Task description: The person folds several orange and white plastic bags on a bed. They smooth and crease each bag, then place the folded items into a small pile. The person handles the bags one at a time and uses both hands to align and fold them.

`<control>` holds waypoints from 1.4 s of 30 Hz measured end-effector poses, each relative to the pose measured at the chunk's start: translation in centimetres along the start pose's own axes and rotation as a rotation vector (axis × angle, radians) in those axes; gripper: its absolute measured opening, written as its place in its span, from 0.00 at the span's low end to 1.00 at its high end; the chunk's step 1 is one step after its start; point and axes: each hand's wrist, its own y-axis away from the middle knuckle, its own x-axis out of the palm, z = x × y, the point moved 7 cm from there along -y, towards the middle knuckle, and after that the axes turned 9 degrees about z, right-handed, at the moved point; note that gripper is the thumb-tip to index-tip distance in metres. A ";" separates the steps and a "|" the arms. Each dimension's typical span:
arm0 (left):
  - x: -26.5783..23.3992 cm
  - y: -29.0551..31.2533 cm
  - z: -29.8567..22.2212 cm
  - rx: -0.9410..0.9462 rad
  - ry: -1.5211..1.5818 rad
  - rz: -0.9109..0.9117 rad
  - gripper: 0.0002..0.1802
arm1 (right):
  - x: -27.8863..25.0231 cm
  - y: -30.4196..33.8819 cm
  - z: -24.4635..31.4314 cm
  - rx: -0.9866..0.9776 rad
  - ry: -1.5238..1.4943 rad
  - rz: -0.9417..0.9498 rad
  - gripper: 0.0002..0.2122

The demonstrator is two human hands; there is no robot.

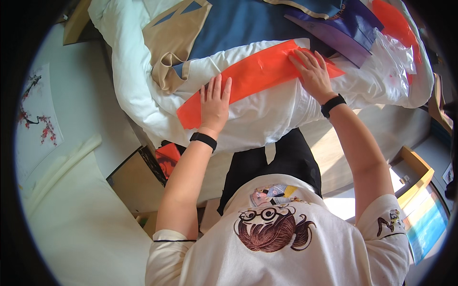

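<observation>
My L hand [214, 107]: open, flat — on red plastic [260, 71]
My R hand [315, 78]: open — touching nr its R end

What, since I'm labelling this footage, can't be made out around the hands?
Head view: parts of the red sheet, covered by the left hand and right hand.
Head view: the far end of the blue fabric, cut off by the upper edge.
Head view: the lower part of the other red item, partly obscured by crumpled clear plastic.
</observation>
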 end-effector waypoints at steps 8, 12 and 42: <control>-6.9 1.3 4.4 -0.164 0.299 0.392 0.09 | -6.1 0.1 -2.7 -0.096 -0.291 0.272 0.07; -6.7 1.9 7.3 -0.179 0.445 0.760 0.10 | -6.1 1.3 -5.4 0.079 -0.564 0.754 0.08; -5.2 -1.2 -11.8 0.358 0.390 0.243 0.13 | -3.2 10.5 -0.5 -0.178 -0.777 0.102 0.22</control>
